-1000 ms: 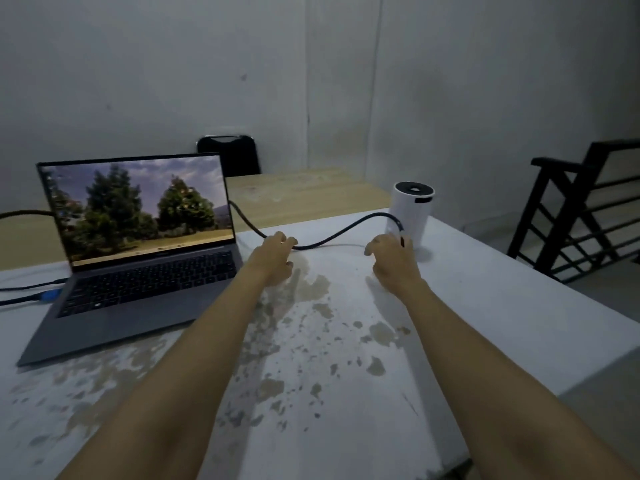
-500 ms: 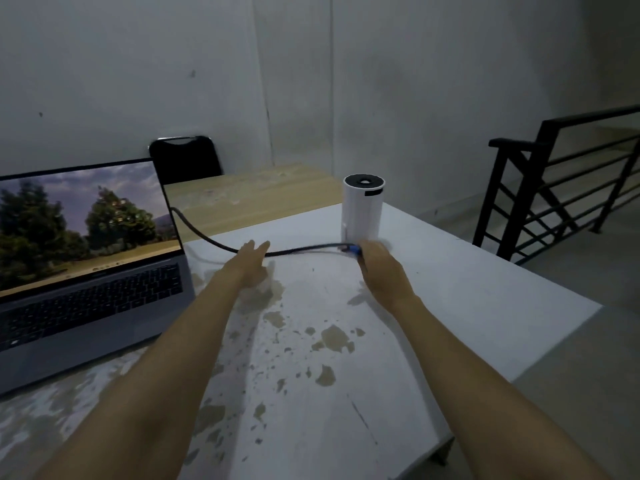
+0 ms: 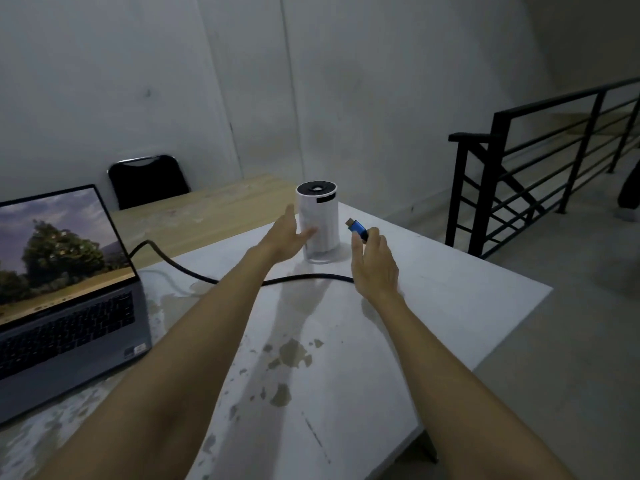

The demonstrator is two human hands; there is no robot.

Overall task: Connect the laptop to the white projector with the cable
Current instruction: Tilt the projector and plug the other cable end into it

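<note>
From my head view, my right hand now pinches the cable's blue plug, lifted off the table at three o'clock of the white projector; half a second ago it lay low against the tabletop. My left hand has left the cable and spreads loose, holding nothing, at the projector's nine o'clock, close enough to steady it. The laptop sits far left, cable running behind it. Plugging in looks next; I can't see the port.
</note>
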